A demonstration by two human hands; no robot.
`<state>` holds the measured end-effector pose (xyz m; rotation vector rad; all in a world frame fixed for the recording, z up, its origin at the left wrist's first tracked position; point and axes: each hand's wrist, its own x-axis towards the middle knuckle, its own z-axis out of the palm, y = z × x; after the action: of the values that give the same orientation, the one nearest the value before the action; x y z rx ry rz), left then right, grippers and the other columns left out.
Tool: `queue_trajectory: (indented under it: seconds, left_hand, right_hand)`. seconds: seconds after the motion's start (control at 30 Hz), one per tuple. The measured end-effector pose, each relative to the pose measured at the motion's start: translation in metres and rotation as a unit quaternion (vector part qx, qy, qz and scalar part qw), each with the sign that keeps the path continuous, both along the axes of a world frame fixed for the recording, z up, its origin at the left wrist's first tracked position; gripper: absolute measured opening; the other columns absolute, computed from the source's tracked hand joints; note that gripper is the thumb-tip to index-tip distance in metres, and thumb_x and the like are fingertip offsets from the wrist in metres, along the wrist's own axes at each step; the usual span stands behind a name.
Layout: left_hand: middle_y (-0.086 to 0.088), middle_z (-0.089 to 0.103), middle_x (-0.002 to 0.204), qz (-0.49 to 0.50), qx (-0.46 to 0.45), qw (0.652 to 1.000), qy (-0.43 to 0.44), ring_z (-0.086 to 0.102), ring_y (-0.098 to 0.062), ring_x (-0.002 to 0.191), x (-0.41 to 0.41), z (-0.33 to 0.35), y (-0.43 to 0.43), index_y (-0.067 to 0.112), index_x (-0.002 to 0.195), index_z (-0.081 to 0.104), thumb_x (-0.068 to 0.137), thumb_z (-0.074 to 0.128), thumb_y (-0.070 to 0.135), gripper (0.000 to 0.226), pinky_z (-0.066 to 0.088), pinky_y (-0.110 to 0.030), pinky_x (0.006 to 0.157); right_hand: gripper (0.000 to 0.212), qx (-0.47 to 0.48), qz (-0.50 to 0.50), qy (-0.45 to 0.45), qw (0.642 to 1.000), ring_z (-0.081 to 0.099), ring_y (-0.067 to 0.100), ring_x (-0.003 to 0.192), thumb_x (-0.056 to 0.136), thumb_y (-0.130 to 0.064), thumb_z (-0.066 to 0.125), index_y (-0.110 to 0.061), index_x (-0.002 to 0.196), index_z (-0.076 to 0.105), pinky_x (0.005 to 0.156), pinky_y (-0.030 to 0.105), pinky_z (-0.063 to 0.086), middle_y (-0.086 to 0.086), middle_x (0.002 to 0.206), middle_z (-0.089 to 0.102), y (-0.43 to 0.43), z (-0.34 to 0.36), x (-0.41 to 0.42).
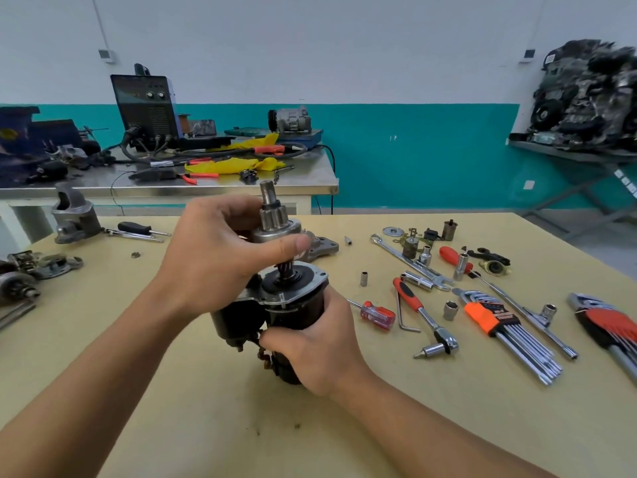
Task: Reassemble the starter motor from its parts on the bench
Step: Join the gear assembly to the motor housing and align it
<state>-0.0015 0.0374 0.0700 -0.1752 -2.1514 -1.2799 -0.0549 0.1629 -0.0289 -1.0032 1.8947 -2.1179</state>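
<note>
**Both hands on the starter motor**

The starter motor body (pixel 293 305) stands upright in the middle of the yellow bench (pixel 206 426). The right hand (pixel 317 343) grips its dark lower casing from the right side, fingers curled around it. Directly above the motor body, the left hand (pixel 220 250) holds the pinion drive (pixel 275 222), with the thumb across its collar; the shaft under the pinion enters the top of the motor body. Far to the left of the motor body stands the nose housing (pixel 74 215). To its right lie a red screwdriver (pixel 377 313), a ratchet (pixel 422 312) and a hex key set (pixel 499 322).
</note>
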Motion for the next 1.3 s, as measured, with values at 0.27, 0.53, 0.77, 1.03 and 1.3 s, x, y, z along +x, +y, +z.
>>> queue_trajectory:
  seconds: [0.27,0.53,0.77,1.03,1.3]
  left_hand:
    - [-0.012,0.076,0.107,-0.202,0.041,0.975,-0.080,0.072,-0.027,0.103,-0.016,0.000,-0.034,0.022,0.110,0.076,0.056,0.093,0.051,0.064,0.058,-0.031,0.087]
    - [0.029,0.070,0.068,0.059,-0.022,0.998,0.030,0.067,0.007,0.066,-0.007,-0.003,0.004,0.055,0.071,0.071,0.059,0.087,0.055,0.020,0.054,-0.011,0.058]
    - [0.025,0.063,0.109,0.032,-0.173,0.966,-0.189,0.060,0.006,0.101,-0.006,-0.003,-0.023,0.055,0.118,0.053,0.059,0.052,0.089,0.068,0.049,-0.024,0.084]
    - [0.001,0.076,0.072,-0.050,-0.088,0.979,-0.175,0.069,-0.025,0.048,0.004,-0.027,-0.024,0.059,0.100,0.070,0.070,0.060,0.081,0.038,0.052,-0.025,0.041]
    - [-0.002,0.074,0.069,-0.056,-0.087,0.984,-0.143,0.067,-0.022,0.046,0.001,-0.033,-0.025,0.046,0.102,0.075,0.075,0.065,0.068,0.036,0.055,-0.037,0.040]
  right_hand:
    - [0.046,0.009,0.023,0.003,1.000,0.069,0.012,0.087,0.062,0.002,0.077,-0.020,0.101,0.065,0.069,0.020,0.054,-0.005,0.090,0.072,0.007,0.002,-0.006]
    - [0.045,0.014,-0.039,-0.009,0.999,0.072,0.006,0.076,0.060,-0.015,0.079,-0.031,0.100,0.065,0.059,0.022,0.058,-0.013,0.085,0.074,-0.003,-0.002,0.002]
    - [0.041,-0.010,-0.055,-0.014,0.998,0.072,0.014,0.077,0.062,-0.007,0.078,-0.024,0.097,0.066,0.061,0.029,0.059,-0.003,0.086,0.075,0.001,0.000,0.002]
    - [0.050,0.018,-0.093,0.001,0.995,0.073,0.015,0.083,0.058,-0.027,0.079,-0.034,0.104,0.062,0.069,0.042,0.062,-0.007,0.092,0.074,-0.003,-0.005,0.007]
    - [0.048,0.026,-0.066,0.004,0.997,0.072,0.017,0.070,0.057,-0.013,0.077,-0.024,0.101,0.063,0.058,0.039,0.062,-0.003,0.081,0.074,0.004,0.003,0.001]
